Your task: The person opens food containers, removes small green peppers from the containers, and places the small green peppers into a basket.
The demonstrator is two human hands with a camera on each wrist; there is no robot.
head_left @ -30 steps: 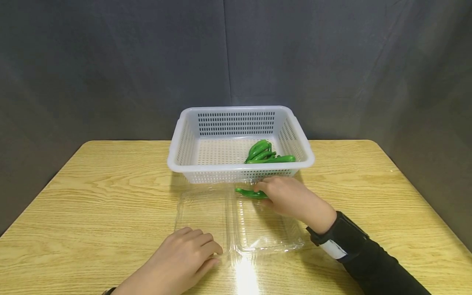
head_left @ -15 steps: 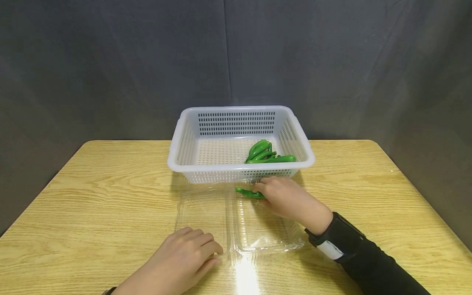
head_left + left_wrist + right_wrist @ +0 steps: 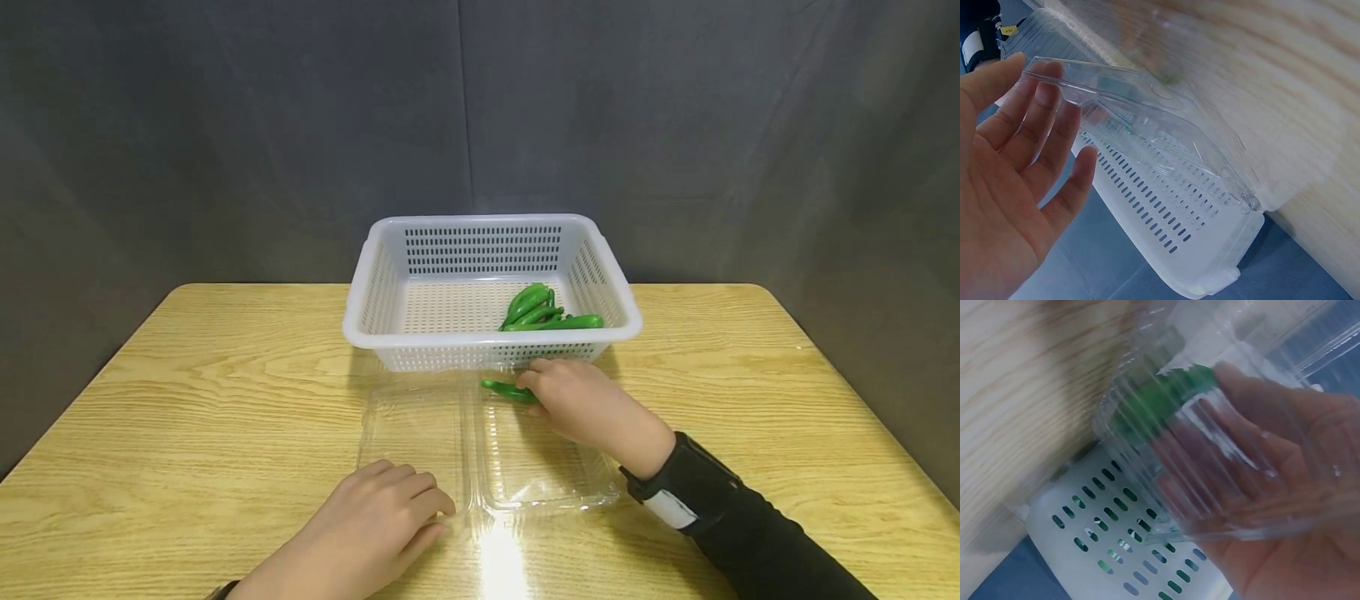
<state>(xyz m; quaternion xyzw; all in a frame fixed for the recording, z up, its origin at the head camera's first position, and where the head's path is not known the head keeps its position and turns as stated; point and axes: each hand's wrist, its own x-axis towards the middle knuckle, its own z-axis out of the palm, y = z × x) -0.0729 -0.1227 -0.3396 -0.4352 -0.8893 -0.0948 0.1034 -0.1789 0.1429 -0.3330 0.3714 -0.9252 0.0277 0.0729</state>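
Note:
In the head view, a clear plastic clamshell box [image 3: 517, 505] lies unfolded on the table. My right hand [image 3: 588, 408] reaches into its right half and pinches a green chili pepper [image 3: 502, 388] near the far wall. The right wrist view shows that pepper [image 3: 1154, 400] blurred through the clear wall, with the fingers and thumb around one end. My left hand [image 3: 378, 521] rests by the near edge of the left half. In the left wrist view the left hand's fingers [image 3: 1063, 137] are loosely bent, their tips at the plastic edge [image 3: 1135, 94].
Behind the box stands a white slotted basket [image 3: 480, 340] with several green chili peppers [image 3: 536, 312] in its right front corner. A grey curtain [image 3: 300, 142] hangs behind the wooden table [image 3: 187, 417].
My right hand has shifted very slightly left with the pepper, still inside the box. The left hand has hardly moved.

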